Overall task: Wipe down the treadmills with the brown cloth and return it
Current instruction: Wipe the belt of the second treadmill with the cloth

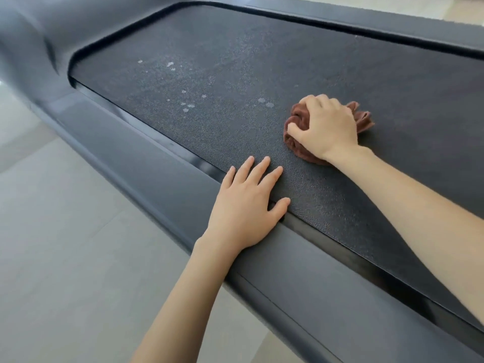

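Note:
A dark grey treadmill fills the view, its textured black belt (235, 74) running from upper left to lower right. My right hand (323, 125) grips a bunched brown cloth (297, 119) and presses it on the belt near the middle right. My left hand (247, 205) lies flat, fingers spread, on the belt's near edge and the side rail (146, 155). Whitish spots and dusty marks (188, 104) dot the belt to the left of the cloth.
Light grey floor tiles (65, 244) lie along the treadmill's near side. The treadmill's moulded front housing (39, 35) rises at the upper left. A far side rail (366, 19) borders the belt at the top.

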{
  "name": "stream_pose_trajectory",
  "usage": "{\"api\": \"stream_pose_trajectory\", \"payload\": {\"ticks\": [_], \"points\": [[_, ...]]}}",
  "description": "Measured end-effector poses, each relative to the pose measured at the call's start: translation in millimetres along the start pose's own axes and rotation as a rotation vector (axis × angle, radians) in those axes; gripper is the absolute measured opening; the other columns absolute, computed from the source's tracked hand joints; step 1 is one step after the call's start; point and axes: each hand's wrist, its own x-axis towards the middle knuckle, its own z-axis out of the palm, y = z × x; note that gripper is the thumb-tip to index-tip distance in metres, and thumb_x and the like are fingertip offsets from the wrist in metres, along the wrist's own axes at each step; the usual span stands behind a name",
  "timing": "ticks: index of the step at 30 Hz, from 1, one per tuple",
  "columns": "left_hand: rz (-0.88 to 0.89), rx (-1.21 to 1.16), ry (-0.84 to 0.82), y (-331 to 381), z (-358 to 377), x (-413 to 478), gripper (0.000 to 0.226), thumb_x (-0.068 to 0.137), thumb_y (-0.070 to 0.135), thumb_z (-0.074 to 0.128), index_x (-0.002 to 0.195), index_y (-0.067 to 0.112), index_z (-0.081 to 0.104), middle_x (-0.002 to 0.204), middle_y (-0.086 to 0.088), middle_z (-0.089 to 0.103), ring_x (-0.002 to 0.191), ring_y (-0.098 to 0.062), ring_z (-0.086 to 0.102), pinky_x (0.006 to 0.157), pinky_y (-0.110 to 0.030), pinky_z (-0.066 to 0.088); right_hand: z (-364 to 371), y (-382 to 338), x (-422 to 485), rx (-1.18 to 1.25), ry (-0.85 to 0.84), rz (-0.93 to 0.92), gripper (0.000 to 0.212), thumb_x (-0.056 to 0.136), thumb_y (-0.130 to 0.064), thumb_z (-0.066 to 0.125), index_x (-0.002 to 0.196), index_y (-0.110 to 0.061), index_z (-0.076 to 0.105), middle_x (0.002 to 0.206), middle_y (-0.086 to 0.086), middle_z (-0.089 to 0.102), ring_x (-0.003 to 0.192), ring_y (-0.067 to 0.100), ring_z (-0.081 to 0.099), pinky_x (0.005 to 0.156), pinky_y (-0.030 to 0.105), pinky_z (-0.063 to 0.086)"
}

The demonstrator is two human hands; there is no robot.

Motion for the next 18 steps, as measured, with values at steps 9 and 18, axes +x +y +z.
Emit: {"api": "stream_pose_trajectory", "payload": {"ticks": [9,18], "points": [[-0.155,-0.086,0.117,-6,-3,0,0.052,0.093,0.034,0.045,0.142,0.019,0.037,0.153,-0.002,0.027,0.142,-0.022,0.020,0.116,-0.035,0.014,-50,13,-121,0.086,-0.035,-0.160,0.050,0.080,-0.047,0.047,0.113,-0.012,0.058,0.111,0.009,0.060,0.106,0.033,0.053,0.093,0.043,0.037],[-0.146,-0.023,0.101,-4,1,1,0.054,0.093,0.039,0.041,0.143,0.022,0.033,0.154,0.002,0.026,0.143,-0.020,0.015,0.114,-0.032,0.011,-61,20,-162,0.115,-0.054,-0.206,0.049,0.074,-0.049,0.050,0.108,-0.016,0.064,0.107,0.005,0.060,0.103,0.031,0.055,0.096,0.043,0.038]]}}
